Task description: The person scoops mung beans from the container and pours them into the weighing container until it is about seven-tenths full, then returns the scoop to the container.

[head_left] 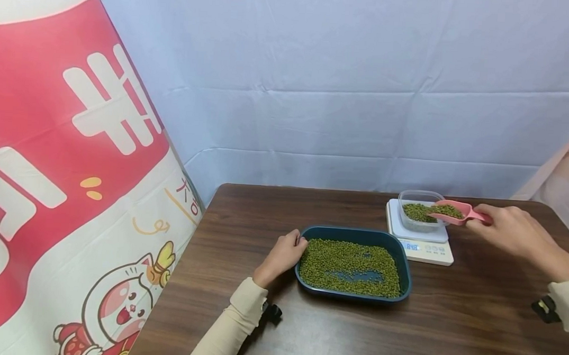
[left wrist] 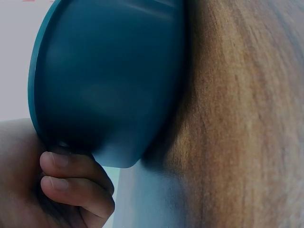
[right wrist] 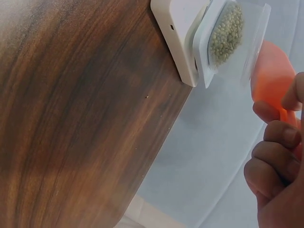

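Observation:
My right hand (head_left: 511,230) grips the handle of a pink scoop (head_left: 465,210) with green mung beans in it. The scoop is level over the right rim of a clear plastic container (head_left: 412,224), its tip above the beans inside. Under the container is a white kitchen scale (head_left: 436,252) with a lit display. At the left end of a dark blue tray (head_left: 358,235), my left hand (head_left: 283,254) holds the rim, fingers curled in the left wrist view. Mung beans (head_left: 343,254) cover most of the tray's bottom; bare patches show near its middle and front.
All of it stands on a brown wood-grain table (head_left: 344,339). The scale is near the table's back edge, right of the tray. A pale cloth (head_left: 307,94) hangs behind, and a red and white printed banner (head_left: 76,136) hangs at left. A few specks (right wrist: 147,97) lie beside the scale.

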### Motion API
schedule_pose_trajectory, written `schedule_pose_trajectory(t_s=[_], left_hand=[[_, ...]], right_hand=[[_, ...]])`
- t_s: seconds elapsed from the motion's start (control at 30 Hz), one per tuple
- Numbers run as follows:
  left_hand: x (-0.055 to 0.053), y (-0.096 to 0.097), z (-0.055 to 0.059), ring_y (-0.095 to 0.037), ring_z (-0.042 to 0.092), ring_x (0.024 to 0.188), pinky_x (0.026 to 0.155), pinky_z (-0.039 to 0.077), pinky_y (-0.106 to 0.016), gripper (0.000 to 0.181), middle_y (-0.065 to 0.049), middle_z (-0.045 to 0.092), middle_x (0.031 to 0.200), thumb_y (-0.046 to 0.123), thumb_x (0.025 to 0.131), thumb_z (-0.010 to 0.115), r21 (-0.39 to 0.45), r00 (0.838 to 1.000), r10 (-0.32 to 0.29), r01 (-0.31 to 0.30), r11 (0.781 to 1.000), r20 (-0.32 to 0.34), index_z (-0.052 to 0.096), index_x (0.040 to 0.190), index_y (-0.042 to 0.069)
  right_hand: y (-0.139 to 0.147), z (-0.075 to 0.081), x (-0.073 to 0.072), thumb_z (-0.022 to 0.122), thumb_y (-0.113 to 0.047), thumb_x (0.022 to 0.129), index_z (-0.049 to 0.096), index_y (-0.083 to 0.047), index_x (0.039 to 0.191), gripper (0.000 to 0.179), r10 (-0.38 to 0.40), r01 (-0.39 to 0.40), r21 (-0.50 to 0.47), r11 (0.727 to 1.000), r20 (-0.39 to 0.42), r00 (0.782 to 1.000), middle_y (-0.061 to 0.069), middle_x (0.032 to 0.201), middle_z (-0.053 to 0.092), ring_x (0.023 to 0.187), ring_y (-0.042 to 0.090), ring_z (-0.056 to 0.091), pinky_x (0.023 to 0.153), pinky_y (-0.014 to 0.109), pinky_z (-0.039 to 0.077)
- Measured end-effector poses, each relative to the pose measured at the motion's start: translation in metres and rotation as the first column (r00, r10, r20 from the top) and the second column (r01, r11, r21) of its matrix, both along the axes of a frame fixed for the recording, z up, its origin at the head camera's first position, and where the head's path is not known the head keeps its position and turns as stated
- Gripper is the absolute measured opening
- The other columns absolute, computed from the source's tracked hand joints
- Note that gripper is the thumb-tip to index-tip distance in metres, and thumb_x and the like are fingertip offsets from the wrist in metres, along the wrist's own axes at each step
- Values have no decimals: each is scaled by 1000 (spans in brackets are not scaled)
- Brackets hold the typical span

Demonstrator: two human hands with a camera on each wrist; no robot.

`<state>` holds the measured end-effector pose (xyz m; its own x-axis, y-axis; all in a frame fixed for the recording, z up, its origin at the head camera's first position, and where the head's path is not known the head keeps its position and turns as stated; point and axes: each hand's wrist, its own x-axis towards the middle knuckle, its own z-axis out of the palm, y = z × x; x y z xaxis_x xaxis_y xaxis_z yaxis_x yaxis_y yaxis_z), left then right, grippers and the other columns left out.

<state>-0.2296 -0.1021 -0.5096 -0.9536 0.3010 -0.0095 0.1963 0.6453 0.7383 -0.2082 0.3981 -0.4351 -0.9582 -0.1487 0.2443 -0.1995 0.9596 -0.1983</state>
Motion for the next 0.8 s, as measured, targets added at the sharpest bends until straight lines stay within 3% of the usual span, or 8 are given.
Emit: schedule_pose_trajectory(t_s=[0.47, 0.8], left_hand=[[1, -1, -1, -12, 31, 57, 59, 33, -27, 32, 4, 36, 69, 30, 113, 44, 7, 1000, -10, 9, 1000, 7, 41, 85, 15], [1, 0, 0, -13, 32, 58, 60, 33, -28, 32, 4, 37, 69, 29, 113, 45, 4, 1000, 0, 0, 1000, -2, 42, 84, 15]], right_hand=[[1, 4, 0, 67, -26, 99, 69, 5, 110, 34, -2, 1, 15, 1000, 37, 999, -1, 67, 39, 60, 17, 37, 57, 33, 27], [0, 10, -1, 67, -28, 100, 60, -12, 85, 23, 14, -14, 29, 999, 20, 1000, -3, 65, 34, 60, 16, 37, 57, 34, 26]])
